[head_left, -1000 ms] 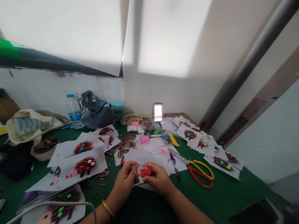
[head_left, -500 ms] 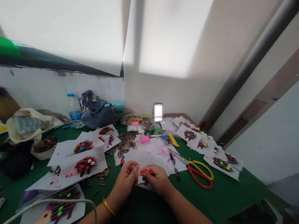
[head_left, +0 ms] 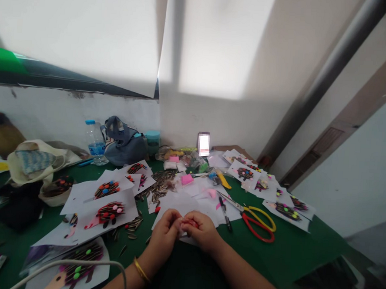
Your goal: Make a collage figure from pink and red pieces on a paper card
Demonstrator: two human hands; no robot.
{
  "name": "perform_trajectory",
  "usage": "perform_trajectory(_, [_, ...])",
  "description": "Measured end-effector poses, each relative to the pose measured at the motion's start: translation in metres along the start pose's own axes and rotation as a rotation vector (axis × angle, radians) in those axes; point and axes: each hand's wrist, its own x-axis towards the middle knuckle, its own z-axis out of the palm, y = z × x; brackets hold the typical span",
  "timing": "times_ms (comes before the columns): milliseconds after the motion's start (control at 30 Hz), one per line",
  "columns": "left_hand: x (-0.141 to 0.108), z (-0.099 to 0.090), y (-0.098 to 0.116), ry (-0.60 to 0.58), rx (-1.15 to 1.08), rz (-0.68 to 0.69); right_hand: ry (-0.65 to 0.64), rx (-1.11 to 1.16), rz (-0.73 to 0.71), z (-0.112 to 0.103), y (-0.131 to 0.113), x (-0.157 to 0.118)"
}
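My left hand (head_left: 167, 229) is closed, its fingertips pinching the clear part of a small red plastic packet (head_left: 191, 223). Fingers of my right hand (head_left: 202, 232) are wrapped round the red part of the same packet. Both hands meet over white paper (head_left: 178, 203) near the table's front. Just beyond my left hand lies a small red ball (head_left: 157, 209). To the right of my right hand are a black pen (head_left: 225, 214) and scissors (head_left: 258, 222) with red and yellow handles.
Hedgehog pictures (head_left: 87, 216) lie at the left, with more pictures (head_left: 287, 211) at the right. Seeds (head_left: 161, 186) are scattered mid-table. A water bottle (head_left: 96, 145), a blue bag (head_left: 124, 144) and a phone (head_left: 204, 144) stand at the back. A white cable (head_left: 74, 260) crosses the front left.
My hands have come closer together, and their fingers now cover more of the red packet.
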Motion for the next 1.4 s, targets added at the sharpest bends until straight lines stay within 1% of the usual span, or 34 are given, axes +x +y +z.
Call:
perform_trajectory(67, [0.0, -0.001, 0.002, 0.037, 0.036, -0.013, -0.03, -0.007, -0.027, -0.001, -0.002, 0.0])
perform_trajectory(133, [0.0, -0.002, 0.003, 0.059, 0.049, -0.016, -0.043, -0.017, -0.016, -0.001, -0.002, 0.0])
perform_trajectory(267, [-0.001, -0.001, 0.001, 0.032, 0.081, 0.002, -0.055, 0.009, 0.092, 0.004, -0.001, 0.0])
perform_trajectory(333, [-0.002, 0.0, 0.0, 0.014, 0.07, -0.002, -0.084, 0.057, 0.107, 0.005, -0.001, 0.0])
perform_trajectory(433, [-0.001, 0.001, 0.0, -0.003, -0.008, -0.024, -0.116, 0.121, 0.069, 0.002, -0.002, 0.001])
perform_trajectory(500, [0.001, 0.0, 0.001, 0.014, -0.086, -0.054, -0.118, 0.193, 0.052, -0.001, -0.002, 0.001])
perform_trajectory(567, [0.004, -0.002, 0.002, 0.054, -0.17, -0.09, -0.087, 0.274, 0.044, -0.005, 0.0, 0.001])
perform_trajectory(633, [0.006, -0.003, 0.004, 0.081, -0.227, -0.122, -0.054, 0.306, 0.043, -0.008, 0.002, 0.002])
perform_trajectory(767, [0.006, -0.004, 0.007, 0.06, -0.258, -0.129, -0.033, 0.305, 0.097, -0.007, 0.001, 0.003])
perform_trajectory(867, [0.001, -0.008, 0.013, 0.0, -0.244, -0.108, -0.047, 0.327, 0.171, -0.006, -0.001, 0.0])
perform_trajectory(933, [-0.002, -0.012, 0.018, -0.086, -0.191, -0.09, -0.085, 0.333, 0.203, -0.009, 0.0, -0.006])
perform_trajectory(1033, [-0.008, -0.015, 0.025, -0.226, -0.017, 0.008, -0.15, 0.354, 0.224, -0.018, 0.002, -0.019])
perform_trajectory(1100, [-0.012, -0.014, 0.027, -0.287, 0.103, 0.068, -0.191, 0.375, 0.231, -0.023, 0.002, -0.028])
perform_trajectory(1167, [-0.015, -0.01, 0.027, -0.337, 0.168, 0.091, -0.219, 0.396, 0.236, -0.027, 0.0, -0.035])
perform_trajectory(1233, [-0.017, -0.006, 0.023, -0.381, 0.172, 0.08, -0.229, 0.401, 0.251, -0.027, -0.003, -0.039])
perform_trajectory(1300, [-0.018, -0.003, 0.02, -0.412, 0.125, 0.043, -0.223, 0.396, 0.272, -0.026, -0.004, -0.04])
perform_trajectory(1400, [-0.018, -0.003, 0.016, -0.399, 0.059, 0.018, -0.206, 0.39, 0.288, -0.025, -0.002, -0.038])
